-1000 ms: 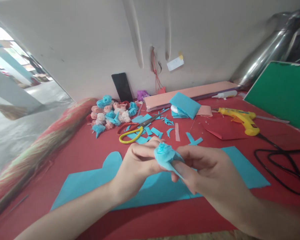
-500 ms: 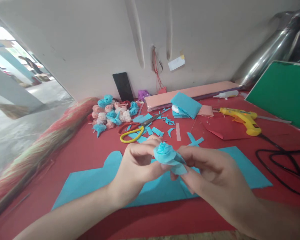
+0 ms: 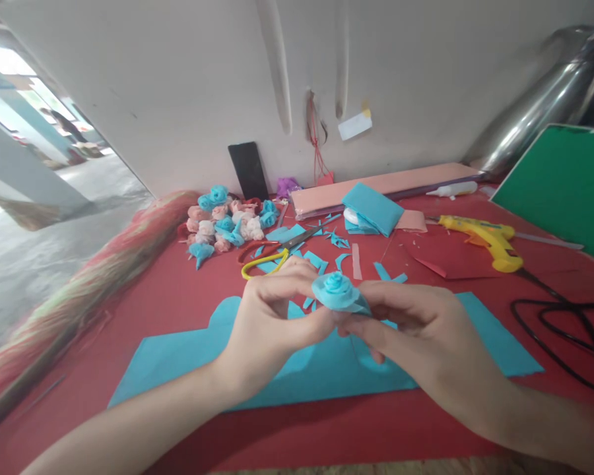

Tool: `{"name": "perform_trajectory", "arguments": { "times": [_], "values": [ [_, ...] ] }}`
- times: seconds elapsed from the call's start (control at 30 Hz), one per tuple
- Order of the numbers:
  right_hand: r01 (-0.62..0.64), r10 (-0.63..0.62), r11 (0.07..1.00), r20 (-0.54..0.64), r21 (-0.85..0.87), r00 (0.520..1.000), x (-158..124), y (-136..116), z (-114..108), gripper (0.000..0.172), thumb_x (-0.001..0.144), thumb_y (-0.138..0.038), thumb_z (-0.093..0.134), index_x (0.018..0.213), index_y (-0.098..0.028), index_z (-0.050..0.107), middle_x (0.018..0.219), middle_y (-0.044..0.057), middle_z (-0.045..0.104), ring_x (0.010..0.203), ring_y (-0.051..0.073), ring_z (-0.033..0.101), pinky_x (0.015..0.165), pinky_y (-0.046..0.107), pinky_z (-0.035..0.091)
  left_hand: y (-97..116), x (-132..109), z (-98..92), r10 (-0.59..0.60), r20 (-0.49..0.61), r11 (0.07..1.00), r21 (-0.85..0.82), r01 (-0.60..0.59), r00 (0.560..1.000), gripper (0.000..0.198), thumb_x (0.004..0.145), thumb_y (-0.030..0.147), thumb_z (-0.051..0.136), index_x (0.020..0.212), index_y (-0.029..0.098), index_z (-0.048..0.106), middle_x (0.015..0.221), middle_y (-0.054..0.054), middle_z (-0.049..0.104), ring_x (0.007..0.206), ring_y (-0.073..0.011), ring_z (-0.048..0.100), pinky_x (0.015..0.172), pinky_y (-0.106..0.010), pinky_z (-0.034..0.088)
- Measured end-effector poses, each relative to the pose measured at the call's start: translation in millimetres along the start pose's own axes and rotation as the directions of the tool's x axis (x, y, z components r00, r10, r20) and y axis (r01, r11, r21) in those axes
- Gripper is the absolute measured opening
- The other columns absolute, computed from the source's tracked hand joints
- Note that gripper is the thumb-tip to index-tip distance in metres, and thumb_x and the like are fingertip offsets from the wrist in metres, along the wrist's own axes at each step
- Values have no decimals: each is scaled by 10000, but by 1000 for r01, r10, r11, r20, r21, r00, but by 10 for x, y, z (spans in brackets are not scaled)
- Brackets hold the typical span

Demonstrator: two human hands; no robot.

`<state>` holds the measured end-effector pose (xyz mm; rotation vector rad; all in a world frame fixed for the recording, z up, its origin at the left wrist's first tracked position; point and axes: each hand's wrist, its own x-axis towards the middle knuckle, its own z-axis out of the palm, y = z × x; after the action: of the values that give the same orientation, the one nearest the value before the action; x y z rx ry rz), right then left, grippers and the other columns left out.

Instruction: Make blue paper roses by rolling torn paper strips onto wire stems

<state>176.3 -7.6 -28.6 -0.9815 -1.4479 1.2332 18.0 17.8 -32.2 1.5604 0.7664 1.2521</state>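
A light-blue paper flower point(image 3: 338, 290) with a tightly rolled centre is held up between both hands. My left hand point(image 3: 277, 316) pinches its left side and base with thumb and fingers. From the other side, my right hand point(image 3: 416, 330) grips the lower petal and base, the thumb in front. Beneath the hands lies a wide blue paper sheet point(image 3: 178, 359) with a rounded, cut upper edge. Scissors point(image 3: 266, 258) with one red and one yellow handle rest just beyond my left hand, among blue paper scraps point(image 3: 317, 261).
Finished pink, white and blue paper flowers point(image 3: 222, 224) are heaped at the back left. A black phone point(image 3: 248, 170) leans on the wall. Folded blue paper point(image 3: 373, 208) lies behind the scraps. To the right are a yellow glue gun point(image 3: 480, 239), its black cord and a green board point(image 3: 559, 188).
The blue petal that hung down at the flower's lower right is now folded up against the base. My right hand has moved closer to my left.
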Motion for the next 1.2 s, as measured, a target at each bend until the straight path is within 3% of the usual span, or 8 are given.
{"name": "perform_trajectory", "arguments": {
  "times": [0.2,0.37,0.5,0.67,0.77,0.87,1.03,1.2],
  "values": [
    [-93,60,969,147,227,987,66,36,-60,112,738,-158,708,678,-239,757,551,-42,589,434,47,427,412,174,349,28,-25,-18,-31,30,1000,-1,31,999,136,709,166,749,664,295,760,627,34,618,672,-135,504,655,-268,409],
    [-113,55,954,209,278,976,118,144,-74,94,768,-204,707,733,-254,779,577,-28,620,420,42,421,403,173,354,80,-25,-24,-15,47,1000,21,14,999,115,739,188,724,657,264,753,600,18,634,678,-151,513,698,-295,412],
    [-101,42,961,225,259,973,140,188,-61,100,783,-228,716,707,-263,770,556,-43,585,424,29,409,405,148,352,125,3,-40,70,36,986,147,-74,997,141,717,166,720,588,222,717,560,10,640,620,-148,503,681,-311,396],
    [94,-158,968,272,234,949,169,241,-57,202,824,-357,677,660,-260,747,510,-60,463,390,31,397,365,141,356,204,8,-49,213,71,921,319,-225,974,171,680,75,702,563,197,675,540,23,619,606,-134,474,706,-319,394],
    [187,-243,957,263,223,934,190,250,-81,209,803,-371,695,644,-244,741,533,-51,480,383,42,425,338,152,369,277,-17,-62,208,148,910,334,-247,967,144,692,56,706,620,180,692,581,22,637,630,-127,486,715,-308,408],
    [280,-317,943,225,181,921,217,209,-123,155,802,-292,705,656,-256,743,558,-44,538,419,55,454,344,146,392,364,-46,-91,126,167,945,281,-170,978,93,715,101,728,754,185,715,683,19,669,715,-134,558,736,-279,441],
    [425,-425,904,176,42,888,244,128,-196,267,771,-48,661,769,-290,775,730,-14,685,561,85,589,431,145,479,459,-73,-154,-91,131,988,133,74,987,117,852,242,628,933,266,709,917,62,720,850,-95,627,742,-173,475],
    [637,-602,741,210,-211,770,209,120,-248,365,776,-1,639,992,-274,748,870,10,727,725,109,684,638,148,567,451,-85,-168,-145,130,983,132,128,981,63,808,273,687,859,281,724,796,87,717,762,-76,630,693,-150,478]
  ]
}}
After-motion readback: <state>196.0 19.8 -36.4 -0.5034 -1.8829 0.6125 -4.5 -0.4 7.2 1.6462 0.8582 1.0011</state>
